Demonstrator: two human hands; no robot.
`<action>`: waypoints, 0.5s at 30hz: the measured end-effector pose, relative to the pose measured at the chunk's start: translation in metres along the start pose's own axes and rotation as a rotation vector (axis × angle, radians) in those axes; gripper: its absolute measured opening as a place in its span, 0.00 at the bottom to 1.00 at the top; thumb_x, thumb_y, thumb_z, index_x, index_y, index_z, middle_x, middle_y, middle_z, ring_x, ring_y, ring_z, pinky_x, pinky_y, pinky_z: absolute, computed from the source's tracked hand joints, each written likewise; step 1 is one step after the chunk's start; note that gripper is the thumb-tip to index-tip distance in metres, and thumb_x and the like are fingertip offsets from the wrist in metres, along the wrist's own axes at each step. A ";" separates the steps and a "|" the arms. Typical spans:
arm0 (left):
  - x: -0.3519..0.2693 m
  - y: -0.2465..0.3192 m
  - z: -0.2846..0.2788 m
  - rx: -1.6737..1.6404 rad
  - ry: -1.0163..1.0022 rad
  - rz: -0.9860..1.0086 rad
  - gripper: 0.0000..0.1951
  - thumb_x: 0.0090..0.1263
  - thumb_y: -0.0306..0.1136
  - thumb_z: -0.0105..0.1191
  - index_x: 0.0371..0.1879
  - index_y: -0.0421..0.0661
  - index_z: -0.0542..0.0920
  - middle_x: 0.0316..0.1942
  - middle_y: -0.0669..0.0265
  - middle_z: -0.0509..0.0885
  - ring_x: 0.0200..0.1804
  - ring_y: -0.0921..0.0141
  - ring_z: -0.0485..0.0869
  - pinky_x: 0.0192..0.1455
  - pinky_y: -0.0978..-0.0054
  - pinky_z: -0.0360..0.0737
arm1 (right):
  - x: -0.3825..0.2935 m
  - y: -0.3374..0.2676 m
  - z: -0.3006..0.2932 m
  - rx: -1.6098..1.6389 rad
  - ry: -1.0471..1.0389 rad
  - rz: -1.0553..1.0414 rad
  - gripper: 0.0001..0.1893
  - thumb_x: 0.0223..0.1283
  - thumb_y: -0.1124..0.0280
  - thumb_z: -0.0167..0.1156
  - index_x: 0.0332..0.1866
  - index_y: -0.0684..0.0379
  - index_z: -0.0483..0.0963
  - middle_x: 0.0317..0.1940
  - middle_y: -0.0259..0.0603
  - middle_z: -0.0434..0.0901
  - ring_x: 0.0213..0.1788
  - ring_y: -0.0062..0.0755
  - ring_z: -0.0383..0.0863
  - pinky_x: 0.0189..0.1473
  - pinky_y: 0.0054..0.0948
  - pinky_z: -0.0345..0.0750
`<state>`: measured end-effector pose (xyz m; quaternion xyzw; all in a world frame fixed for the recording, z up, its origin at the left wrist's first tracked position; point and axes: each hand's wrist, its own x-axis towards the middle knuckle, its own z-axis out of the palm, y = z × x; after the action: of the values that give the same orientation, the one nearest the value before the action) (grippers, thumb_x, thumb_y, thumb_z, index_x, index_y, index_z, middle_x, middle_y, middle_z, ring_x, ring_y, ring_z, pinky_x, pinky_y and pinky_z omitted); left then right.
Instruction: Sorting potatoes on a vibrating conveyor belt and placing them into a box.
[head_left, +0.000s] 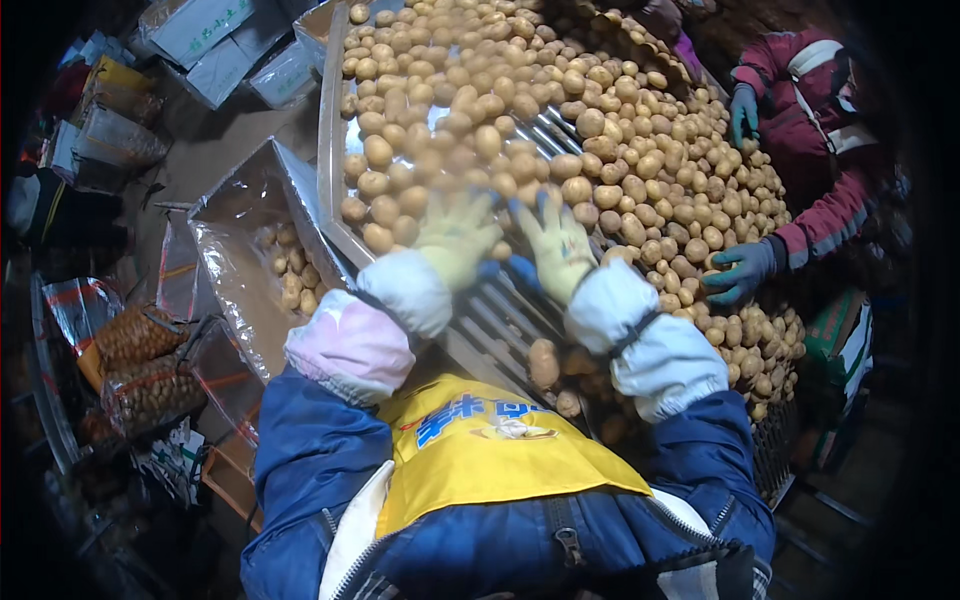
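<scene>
Both my hands wear pale yellow gloves with blue palms. My left hand (461, 236), blurred, lies palm down at the near edge of a spread of potatoes (480, 139), fingers apart. Beside it, my right hand (561, 246) reaches forward with spread fingers, close to the potatoes ahead of it. Neither hand shows a potato in its grip, though both palms are hidden. Under and in front of my wrists run the metal bars (499, 319) of a sorting table. A long potato (544, 363) and a small one (568, 403) lie near my yellow apron (495, 457).
A plastic-lined cardboard box (232, 225) with potatoes inside stands left of the table's metal rim (330, 150). Across the heap on the right, a co-worker's gloved hands (739, 271) touch potatoes. Closed cartons (199, 34) and bagged potatoes (150, 394) stand at left.
</scene>
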<state>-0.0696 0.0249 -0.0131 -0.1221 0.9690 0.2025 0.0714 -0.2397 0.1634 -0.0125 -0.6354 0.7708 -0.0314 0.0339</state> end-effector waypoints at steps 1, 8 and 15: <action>0.005 -0.009 -0.006 0.078 0.061 -0.060 0.25 0.72 0.48 0.63 0.68 0.60 0.81 0.81 0.58 0.65 0.85 0.49 0.57 0.80 0.24 0.49 | 0.019 -0.001 0.003 0.059 0.068 -0.025 0.42 0.60 0.57 0.73 0.81 0.42 0.64 0.76 0.63 0.65 0.69 0.70 0.73 0.67 0.60 0.76; 0.034 -0.073 -0.040 0.068 0.185 -0.244 0.21 0.69 0.53 0.64 0.60 0.66 0.87 0.72 0.56 0.71 0.79 0.50 0.64 0.78 0.26 0.52 | 0.094 0.017 -0.018 0.348 -0.107 0.149 0.43 0.69 0.53 0.69 0.86 0.39 0.58 0.83 0.60 0.59 0.72 0.66 0.76 0.74 0.50 0.75; -0.011 -0.051 -0.024 -0.112 0.459 -0.209 0.23 0.75 0.49 0.64 0.66 0.55 0.84 0.77 0.47 0.74 0.79 0.40 0.68 0.80 0.38 0.63 | -0.098 -0.002 -0.092 0.275 -0.333 -0.206 0.36 0.59 0.49 0.73 0.72 0.51 0.75 0.60 0.50 0.80 0.58 0.55 0.81 0.55 0.53 0.79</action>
<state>-0.0480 -0.0281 -0.0081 -0.2683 0.9291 0.2145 -0.1368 -0.2273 0.2592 0.0810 -0.6964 0.6742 -0.0343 0.2436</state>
